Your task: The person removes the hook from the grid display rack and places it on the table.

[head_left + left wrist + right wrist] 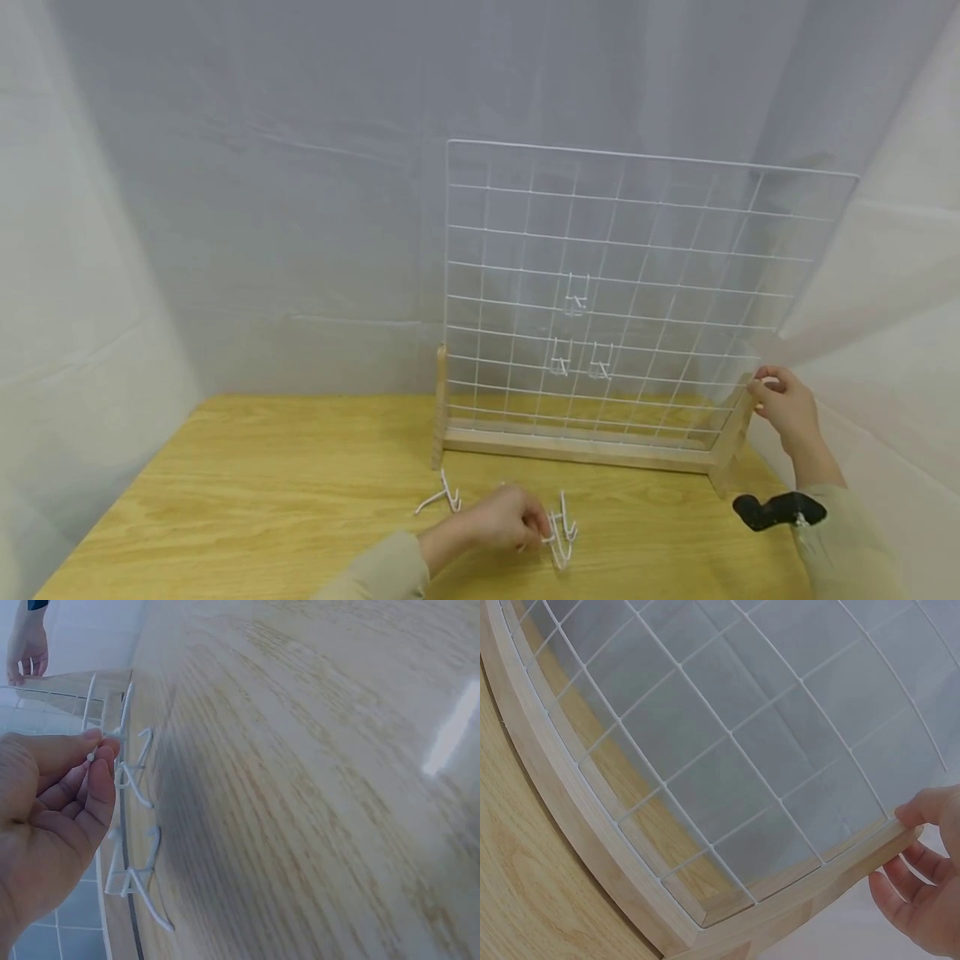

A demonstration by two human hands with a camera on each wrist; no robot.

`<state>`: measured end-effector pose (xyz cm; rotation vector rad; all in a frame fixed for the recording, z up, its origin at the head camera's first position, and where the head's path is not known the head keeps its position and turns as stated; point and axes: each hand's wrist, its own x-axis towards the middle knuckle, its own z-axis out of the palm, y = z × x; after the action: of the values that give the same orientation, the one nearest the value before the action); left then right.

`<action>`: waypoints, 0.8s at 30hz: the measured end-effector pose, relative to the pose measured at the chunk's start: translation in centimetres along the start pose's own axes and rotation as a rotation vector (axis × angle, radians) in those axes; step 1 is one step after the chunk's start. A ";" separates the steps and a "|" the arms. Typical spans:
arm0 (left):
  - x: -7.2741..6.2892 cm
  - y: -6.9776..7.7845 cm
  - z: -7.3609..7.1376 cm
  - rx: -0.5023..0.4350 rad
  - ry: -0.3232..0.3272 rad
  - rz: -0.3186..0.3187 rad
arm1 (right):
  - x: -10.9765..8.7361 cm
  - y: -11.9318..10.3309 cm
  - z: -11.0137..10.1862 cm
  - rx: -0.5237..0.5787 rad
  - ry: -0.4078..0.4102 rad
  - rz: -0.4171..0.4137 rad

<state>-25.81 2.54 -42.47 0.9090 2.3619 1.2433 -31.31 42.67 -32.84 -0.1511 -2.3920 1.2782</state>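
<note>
My left hand point(504, 518) is low over the table, thumb and fingertips pinching a white wire hook point(91, 757) by its prong. Other white hooks point(139, 877) lie close beside it on the wood. One more hook point(448, 493) rests left of the hand in the head view. Behind stands a white wire grid panel point(615, 152) in a wooden stand point(577, 451). Three hooks hang on its mesh, among them an upper one point(575, 305). My right hand point(791, 408) grips the top of the stand's right upright point(817, 889), thumb in front and fingers behind.
The wooden table point(285, 467) reaches out to the left of the stand. Pale grey sheeting point(300, 208) hangs behind it, and a white sheet point(900, 350) closes off the right side, close to my right hand. A black strap point(780, 510) is around my right sleeve.
</note>
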 end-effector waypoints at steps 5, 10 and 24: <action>0.1 -0.5 0.4 0.017 -0.022 -0.002 | 0.0 -0.1 0.0 -0.001 -0.005 0.002; 0.1 -0.8 0.7 0.025 -0.030 -0.003 | -0.1 -0.1 0.1 -0.021 -0.012 0.013; 0.0 -0.5 1.4 0.121 -0.043 -0.003 | -0.3 -0.4 0.1 -0.026 -0.009 0.012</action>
<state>-25.21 3.18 -43.73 0.9584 2.4255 1.0785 -31.06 42.33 -32.64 -0.1684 -2.4195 1.2561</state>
